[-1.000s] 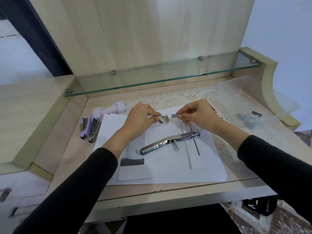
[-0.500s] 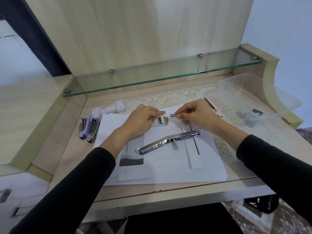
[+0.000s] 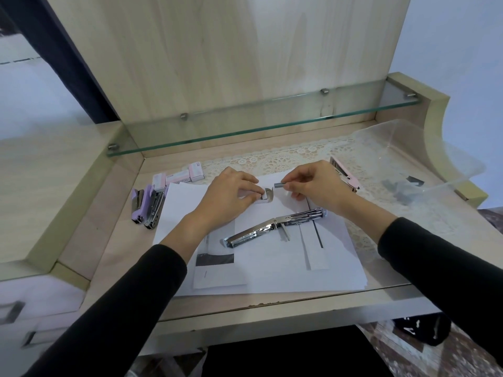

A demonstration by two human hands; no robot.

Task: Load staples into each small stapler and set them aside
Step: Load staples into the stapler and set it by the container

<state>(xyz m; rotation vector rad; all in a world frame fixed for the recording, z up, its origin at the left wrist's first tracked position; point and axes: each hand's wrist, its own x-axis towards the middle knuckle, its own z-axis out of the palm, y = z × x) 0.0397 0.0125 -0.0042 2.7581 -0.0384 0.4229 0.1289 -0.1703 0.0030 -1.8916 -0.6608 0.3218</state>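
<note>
Hardly shifted since half a second earlier: brought the staple strip a shade nearer the small stapler, almost touching its open end. Kept the left hand curled over that stapler, fingertips pinching it down on the paper sheets. Pinched the strip between thumb and forefinger of the right hand, other fingers tucked under. Let the chrome stapler lie opened flat just below, untouched.

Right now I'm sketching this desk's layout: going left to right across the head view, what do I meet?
Purple stapler → left hand → small stapler → staple strip → right hand → pink stapler → clear tub.
</note>
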